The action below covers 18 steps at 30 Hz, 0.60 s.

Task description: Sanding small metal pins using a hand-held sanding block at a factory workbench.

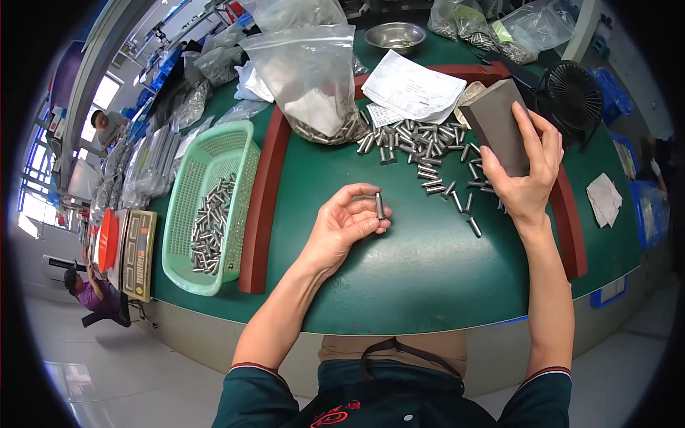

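My left hand (341, 222) is closed in a pinch above the green tabletop, holding a short metal pin (379, 205) upright at the fingertips. Gripped between the thumb and fingers of my right hand (529, 171) is a dark grey-brown rectangular block (499, 130), tilted at the right of the table. Between and beyond my hands lies a loose pile of similar metal pins (427, 148). A few stray ones, such as a single pin (474, 227), lie nearer to me.
Red-brown wooden bars (258, 242) frame the work area. At left stands a light green basket (175, 235) with many pins. Behind are a clear plastic bag (303, 71), papers (414, 85) and a metal bowl (394, 36). A black fan (571, 93) and cloth (604, 200) are right.
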Each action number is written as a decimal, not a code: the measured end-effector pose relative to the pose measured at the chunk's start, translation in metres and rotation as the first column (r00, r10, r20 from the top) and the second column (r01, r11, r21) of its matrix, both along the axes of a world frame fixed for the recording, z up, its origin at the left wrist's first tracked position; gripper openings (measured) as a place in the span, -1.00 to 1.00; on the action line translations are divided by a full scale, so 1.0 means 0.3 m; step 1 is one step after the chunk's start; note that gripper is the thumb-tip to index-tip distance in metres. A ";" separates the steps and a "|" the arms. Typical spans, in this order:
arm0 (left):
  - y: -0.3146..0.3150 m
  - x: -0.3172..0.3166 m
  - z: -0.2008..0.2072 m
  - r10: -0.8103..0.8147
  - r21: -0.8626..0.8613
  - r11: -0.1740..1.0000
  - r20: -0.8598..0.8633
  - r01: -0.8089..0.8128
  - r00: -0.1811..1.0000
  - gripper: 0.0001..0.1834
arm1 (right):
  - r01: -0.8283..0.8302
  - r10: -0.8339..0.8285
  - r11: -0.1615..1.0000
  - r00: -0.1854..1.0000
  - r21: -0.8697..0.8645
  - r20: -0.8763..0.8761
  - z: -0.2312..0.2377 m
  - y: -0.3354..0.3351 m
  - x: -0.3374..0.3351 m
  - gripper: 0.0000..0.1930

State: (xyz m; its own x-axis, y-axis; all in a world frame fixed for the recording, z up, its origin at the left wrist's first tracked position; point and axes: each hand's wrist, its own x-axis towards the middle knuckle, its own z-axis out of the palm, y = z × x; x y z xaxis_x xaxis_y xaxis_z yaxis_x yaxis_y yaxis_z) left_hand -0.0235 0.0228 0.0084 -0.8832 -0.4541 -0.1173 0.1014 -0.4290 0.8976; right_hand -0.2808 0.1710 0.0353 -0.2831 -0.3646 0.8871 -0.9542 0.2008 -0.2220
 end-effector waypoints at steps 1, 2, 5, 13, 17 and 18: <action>-0.003 0.006 -0.003 0.007 0.009 1.000 -0.005 -0.007 1.000 -0.53 | 0.010 -0.012 0.999 0.998 0.046 0.057 0.003 0.003 0.018 -0.35; -0.004 0.011 -0.002 0.013 0.014 1.000 0.002 -0.013 1.000 -0.52 | 0.003 -0.006 0.999 0.999 0.054 0.053 0.002 -0.001 0.022 -0.35; 0.004 0.011 0.011 0.025 0.018 1.000 0.003 -0.025 1.000 -0.52 | 0.002 -0.006 0.998 0.999 0.070 0.049 -0.003 0.000 0.019 -0.35; 0.012 0.012 -0.001 0.037 -0.025 0.999 -0.028 -0.038 0.999 -0.56 | -0.005 0.001 0.997 0.998 0.071 0.064 -0.008 0.004 0.016 -0.35; 0.008 0.015 -0.002 0.004 0.035 0.999 -0.037 -0.002 0.999 -0.56 | -0.007 0.001 0.997 0.997 0.075 0.071 -0.007 0.004 0.019 -0.35; 0.008 0.014 0.001 0.003 0.094 0.996 -0.034 0.000 0.999 -0.55 | -0.006 0.001 0.997 0.998 0.079 0.069 -0.006 0.005 0.019 -0.35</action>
